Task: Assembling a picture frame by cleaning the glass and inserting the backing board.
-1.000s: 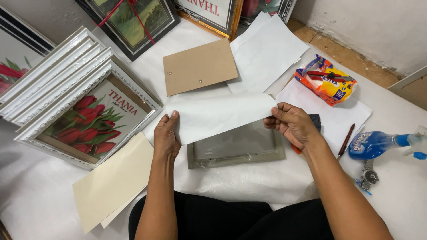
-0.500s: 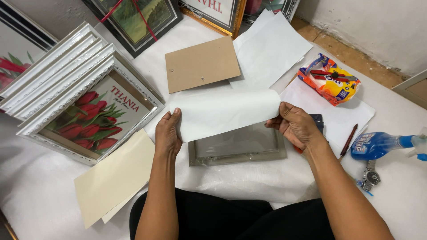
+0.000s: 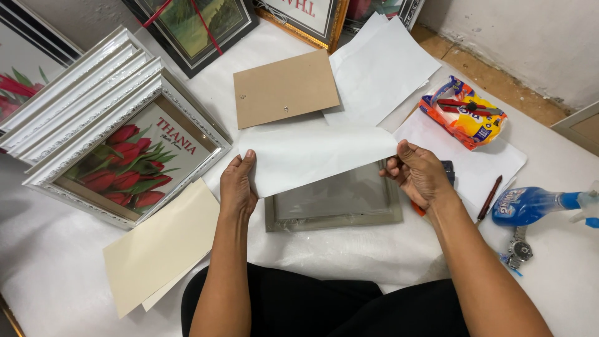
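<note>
I hold a white sheet of paper [image 3: 318, 157] by both ends, stretched flat over a small grey picture frame [image 3: 334, 206] that lies on the white work surface. My left hand [image 3: 238, 186] grips the sheet's left edge. My right hand [image 3: 419, 174] pinches its right edge. The sheet hides the far half of the frame; glass or film shows in the near half.
A brown backing board [image 3: 286, 88] and more white paper [image 3: 377, 68] lie beyond. A stack of white frames with a tulip print [image 3: 118, 156] stands left, cream cards [image 3: 159, 246] below it. At right: snack bag [image 3: 463, 112], pen [image 3: 488, 197], blue spray bottle [image 3: 530, 205], wristwatch [image 3: 518, 251].
The sheet and both hands have shifted slightly away from me over the frame; the grip is unchanged.
</note>
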